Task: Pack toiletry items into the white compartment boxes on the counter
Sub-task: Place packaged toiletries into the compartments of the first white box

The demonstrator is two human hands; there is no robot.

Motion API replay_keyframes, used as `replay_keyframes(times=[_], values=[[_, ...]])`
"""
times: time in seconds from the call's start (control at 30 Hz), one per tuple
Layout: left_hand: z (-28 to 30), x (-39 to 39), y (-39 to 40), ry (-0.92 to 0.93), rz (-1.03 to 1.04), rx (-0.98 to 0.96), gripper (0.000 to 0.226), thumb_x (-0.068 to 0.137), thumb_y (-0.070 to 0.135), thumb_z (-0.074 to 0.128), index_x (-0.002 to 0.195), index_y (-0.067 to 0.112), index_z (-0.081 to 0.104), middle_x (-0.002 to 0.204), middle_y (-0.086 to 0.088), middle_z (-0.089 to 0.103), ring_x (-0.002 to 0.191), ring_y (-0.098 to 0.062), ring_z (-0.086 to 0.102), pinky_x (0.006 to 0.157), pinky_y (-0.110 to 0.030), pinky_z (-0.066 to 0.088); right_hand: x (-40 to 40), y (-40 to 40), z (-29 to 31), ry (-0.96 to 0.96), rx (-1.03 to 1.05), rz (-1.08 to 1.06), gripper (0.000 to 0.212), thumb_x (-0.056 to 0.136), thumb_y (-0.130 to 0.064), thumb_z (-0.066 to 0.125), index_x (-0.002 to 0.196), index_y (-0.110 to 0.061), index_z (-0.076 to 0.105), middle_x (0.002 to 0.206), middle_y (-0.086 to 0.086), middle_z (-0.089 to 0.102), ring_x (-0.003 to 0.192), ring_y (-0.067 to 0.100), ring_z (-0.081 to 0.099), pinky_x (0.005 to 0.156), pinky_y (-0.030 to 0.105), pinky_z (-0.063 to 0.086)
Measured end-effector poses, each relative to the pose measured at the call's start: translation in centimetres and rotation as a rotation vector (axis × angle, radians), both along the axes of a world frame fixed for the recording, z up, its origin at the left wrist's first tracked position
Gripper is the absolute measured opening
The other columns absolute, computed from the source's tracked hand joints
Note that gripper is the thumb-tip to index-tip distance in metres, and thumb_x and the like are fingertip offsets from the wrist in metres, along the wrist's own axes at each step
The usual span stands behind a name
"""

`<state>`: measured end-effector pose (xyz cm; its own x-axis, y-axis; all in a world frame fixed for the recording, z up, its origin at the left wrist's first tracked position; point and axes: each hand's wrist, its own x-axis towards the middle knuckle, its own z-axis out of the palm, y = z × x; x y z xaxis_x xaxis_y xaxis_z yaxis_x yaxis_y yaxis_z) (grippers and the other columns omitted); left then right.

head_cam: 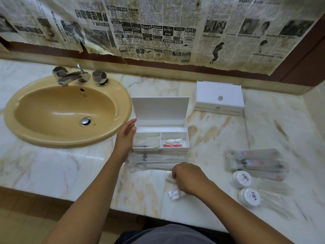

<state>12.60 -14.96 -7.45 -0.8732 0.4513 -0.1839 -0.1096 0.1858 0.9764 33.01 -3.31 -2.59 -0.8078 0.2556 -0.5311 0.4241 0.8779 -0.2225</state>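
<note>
Right hand (189, 178) pinches a crinkly clear packet (174, 192); left hand (126, 133) lies loosely open beside the rectangular white box (161, 136)

Open from above: the open box (161, 136), its raised lid (159, 108) walling off the back. Bare marble counter (211, 136) to its right, up to the closed box (219, 98). Blocked in front by flat packets (154, 160); sink (67, 110) at left.

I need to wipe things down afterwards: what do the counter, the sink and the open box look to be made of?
The counter looks like polished marble: white, tan veining, glossy reflections. The sink looks like glazed ceramic, mustard-yellow with soft highlights. The open box looks like matte white plastic or coated board; which one cannot be told.
</note>
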Motion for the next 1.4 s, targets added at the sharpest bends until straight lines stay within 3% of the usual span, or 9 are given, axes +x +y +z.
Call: replay_keyframes(times=[0.17, 0.47, 0.67, 0.8, 0.93, 1.0, 1.1, 1.23, 1.4], values=[[0.0, 0.0, 0.0, 0.002, 0.003, 0.004, 0.031, 0.099, 0.018, 0.050, 0.128, 0.026, 0.058, 0.130, 0.015, 0.055, 0.120, 0.001, 0.048, 0.096, -0.017, 0.035, -0.9, 0.6, 1.1, 0.095, 0.000, -0.024, 0.029, 0.081, 0.000, 0.049, 0.099, -0.014, 0.067, 0.103, 0.007, 0.064, 0.090, 0.028, 0.061, 0.075, 0.031, 0.048], [-0.2, -0.2, -0.1, 0.002, 0.002, 0.010, 0.030, 0.099, 0.019, 0.051, 0.126, 0.029, 0.059, 0.127, 0.018, 0.056, 0.120, 0.003, 0.048, 0.096, -0.017, 0.035, -5.0, 3.7, 4.9, 0.331, 0.072, -0.072, 0.023, 0.083, -0.006, 0.053, 0.093, -0.015, 0.072, 0.096, 0.005, 0.068, 0.085, 0.024, 0.063, 0.070, 0.030, 0.050], [-0.1, -0.1, 0.0, 0.006, 0.009, 0.014, 0.030, 0.099, 0.018, 0.052, 0.127, 0.027, 0.059, 0.126, 0.017, 0.057, 0.114, 0.012, 0.048, 0.087, -0.004, 0.037, -7.8, 4.3, 4.1, 0.310, 0.117, -0.046, 0.009, 0.084, -0.014, 0.066, 0.088, -0.005, 0.064, 0.092, 0.010, 0.062, 0.073, 0.024, 0.053, 0.066, 0.028, 0.044], [-0.1, -0.2, 0.0, 0.003, 0.012, 0.009, 0.030, 0.099, 0.019, 0.052, 0.127, 0.027, 0.059, 0.126, 0.018, 0.057, 0.112, 0.016, 0.047, 0.087, -0.007, 0.037, -8.7, 4.3, 2.4, 0.285, 0.128, -0.030, 0.030, 0.083, -0.024, 0.073, 0.070, -0.012, 0.049, 0.084, 0.010, 0.061, 0.073, 0.024, 0.056, 0.064, 0.027, 0.040], [0.0, -0.2, 0.0, -0.002, 0.011, 0.006, 0.030, 0.099, 0.018, 0.052, 0.126, 0.027, 0.059, 0.124, 0.021, 0.057, 0.112, 0.017, 0.047, 0.090, -0.010, 0.037, -8.7, 4.3, 1.6, 0.227, 0.110, -0.037, 0.046, 0.088, -0.012, 0.063, 0.056, -0.015, 0.030, 0.075, 0.008, 0.057, 0.076, 0.029, 0.058, 0.062, 0.027, 0.038], [0.0, -0.1, -0.1, -0.016, 0.015, 0.008, 0.030, 0.098, 0.018, 0.052, 0.126, 0.028, 0.060, 0.121, 0.026, 0.057, 0.113, 0.015, 0.048, 0.095, -0.014, 0.036, -8.5, 4.3, 1.7, 0.207, 0.114, -0.058, 0.037, 0.086, -0.005, 0.058, 0.059, -0.014, 0.035, 0.068, 0.004, 0.043, 0.073, 0.030, 0.048, 0.058, 0.027, 0.033], [0.1, -0.1, -0.1, -0.022, 0.009, -0.006, 0.031, 0.099, 0.019, 0.052, 0.128, 0.026, 0.059, 0.119, 0.028, 0.055, 0.112, 0.016, 0.047, 0.100, -0.021, 0.036, -8.5, 4.4, 1.6, 0.229, 0.071, -0.087, 0.007, 0.083, -0.003, 0.057, 0.083, -0.007, 0.062, 0.084, 0.010, 0.056, 0.076, 0.030, 0.052, 0.061, 0.028, 0.039], [0.3, 0.0, 0.0, -0.014, 0.005, -0.007, 0.031, 0.099, 0.018, 0.052, 0.129, 0.024, 0.058, 0.119, 0.028, 0.055, 0.112, 0.015, 0.048, 0.097, -0.018, 0.035, -8.3, 4.3, 0.3, 0.229, -0.030, -0.117, 0.021, 0.084, -0.005, 0.048, 0.086, -0.009, 0.069, 0.088, 0.010, 0.067, 0.075, 0.028, 0.061, 0.061, 0.027, 0.043], [0.3, 0.1, 0.0, -0.009, 0.008, 0.000, 0.031, 0.099, 0.018, 0.051, 0.128, 0.025, 0.058, 0.123, 0.021, 0.055, 0.113, 0.011, 0.049, 0.092, -0.011, 0.035, -7.7, 4.6, -0.3, 0.262, -0.071, -0.150, 0.027, 0.088, -0.012, 0.046, 0.099, -0.014, 0.071, 0.099, 0.006, 0.070, 0.085, 0.025, 0.063, 0.073, 0.031, 0.052]])
